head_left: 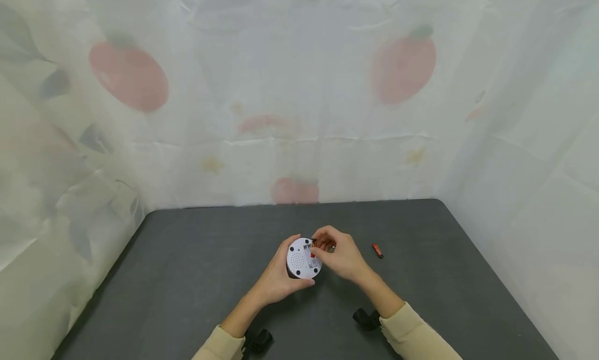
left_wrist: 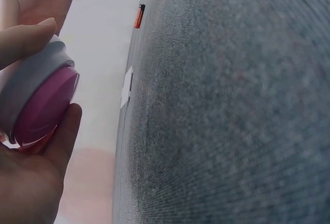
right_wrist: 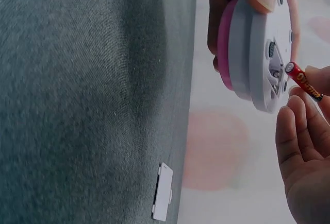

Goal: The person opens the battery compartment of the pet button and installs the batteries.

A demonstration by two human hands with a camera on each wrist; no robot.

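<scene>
While left hand [head_left: 277, 278] grips round device [head_left: 303, 257], right fingers [right_wrist: 301, 126] pinch battery [right_wrist: 303, 81] at its back.

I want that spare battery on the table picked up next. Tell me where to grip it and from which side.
Pinch the spare battery across its middle, on its long sides, coming down from above. It lies flat and alone on the grey table, to the right of the right hand, so its round sides are free. That hand is nearest, but it already pinches another battery at the round device.
</scene>
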